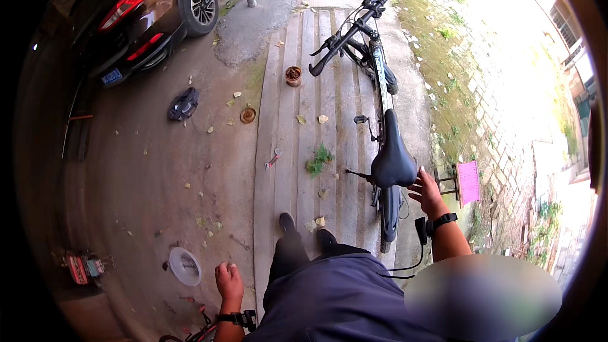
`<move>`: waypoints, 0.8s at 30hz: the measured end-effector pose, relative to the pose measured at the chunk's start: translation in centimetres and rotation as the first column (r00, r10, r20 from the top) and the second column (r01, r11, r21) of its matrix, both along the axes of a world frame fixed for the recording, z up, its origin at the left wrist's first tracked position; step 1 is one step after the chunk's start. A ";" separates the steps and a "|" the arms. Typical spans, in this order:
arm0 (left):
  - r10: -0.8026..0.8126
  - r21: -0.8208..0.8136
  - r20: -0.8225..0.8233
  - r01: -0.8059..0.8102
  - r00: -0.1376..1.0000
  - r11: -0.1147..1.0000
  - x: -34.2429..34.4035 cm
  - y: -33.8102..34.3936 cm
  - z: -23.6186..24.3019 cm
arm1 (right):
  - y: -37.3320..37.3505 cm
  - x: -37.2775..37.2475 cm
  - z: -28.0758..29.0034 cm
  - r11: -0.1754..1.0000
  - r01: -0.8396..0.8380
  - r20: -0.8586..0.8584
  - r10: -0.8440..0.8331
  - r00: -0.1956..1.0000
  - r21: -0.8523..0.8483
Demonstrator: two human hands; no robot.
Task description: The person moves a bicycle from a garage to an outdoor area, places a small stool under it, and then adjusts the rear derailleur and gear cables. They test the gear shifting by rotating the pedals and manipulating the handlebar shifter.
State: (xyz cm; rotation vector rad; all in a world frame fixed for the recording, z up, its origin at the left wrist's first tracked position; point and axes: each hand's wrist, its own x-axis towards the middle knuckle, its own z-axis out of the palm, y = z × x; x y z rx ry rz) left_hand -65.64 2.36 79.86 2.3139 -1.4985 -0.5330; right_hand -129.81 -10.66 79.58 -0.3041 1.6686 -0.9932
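A black bicycle [378, 69] stands upright on the ridged concrete strip, its handlebar [354, 30] at the far end and its black saddle [394, 155] toward me. My right hand [428, 192] is beside the saddle's rear right edge, fingers spread and holding nothing; whether the fingertips touch it I cannot tell. The rear wheel [388, 218] lies below the saddle. Away from the bicycle, at the lower left, my left hand [229, 280] hangs with its fingers curled in, and nothing shows in it. Closest to that hand is a round whitish plastic basin [185, 266] on the ground.
A wrench with red on it [273, 159], a green weed [320, 160] and a rusty can [293, 76] are on the strip. Left of it lie a dark bundle [183, 104] and a rusty disc [247, 114]. A dark car [152, 16] stands far left. A pink stool [467, 182] is at right.
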 end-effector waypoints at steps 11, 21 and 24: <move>-0.496 -0.076 0.081 0.501 0.865 0.862 0.2 -37.8 4.3 | -2.7 4.7 2.0 0.923 0.380 -0.042 -0.378 0.925 0.061; -0.751 -0.093 0.059 0.753 0.658 0.652 -18.8 -59.7 5.1 | -4.3 3.5 -2.4 0.846 0.532 0.075 -0.532 0.843 0.023; -0.780 -0.079 0.031 0.780 0.624 0.621 -24.3 -63.5 7.3 | -5.6 3.6 -1.0 0.842 0.536 0.111 -0.539 0.835 0.054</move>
